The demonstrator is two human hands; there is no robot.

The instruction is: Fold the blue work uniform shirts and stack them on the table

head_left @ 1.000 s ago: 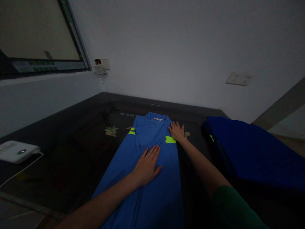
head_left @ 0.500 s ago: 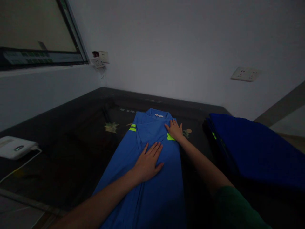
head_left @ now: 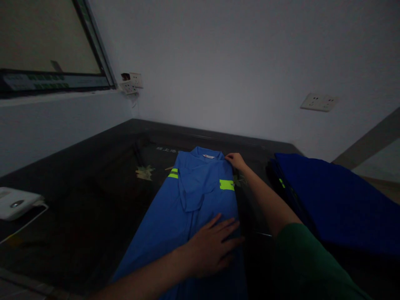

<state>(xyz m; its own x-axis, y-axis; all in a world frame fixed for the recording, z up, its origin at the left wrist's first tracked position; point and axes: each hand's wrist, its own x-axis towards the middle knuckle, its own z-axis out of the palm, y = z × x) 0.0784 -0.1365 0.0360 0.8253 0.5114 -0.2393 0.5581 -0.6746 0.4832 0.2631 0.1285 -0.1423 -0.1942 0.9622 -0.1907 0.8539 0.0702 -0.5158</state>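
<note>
Blue shirt (head_left: 204,179) lies beneath the left fingers (head_left: 230,228).

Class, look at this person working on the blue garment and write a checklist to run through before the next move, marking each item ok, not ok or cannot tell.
1. Collar of the blue garment at the far end from the person: ok.
2. Right hand with fingers drawn together at the shoulder edge beside the collar: ok.
3. Left hand pressing firmly on the cloth: cannot tell; it is spread over the garment, but pressure does not show.
4. Whole garment in view: not ok; its near end runs out of the picture.
5. Dark blue stack apart from the garment: ok.
6. White device away from the garment: ok.
</note>
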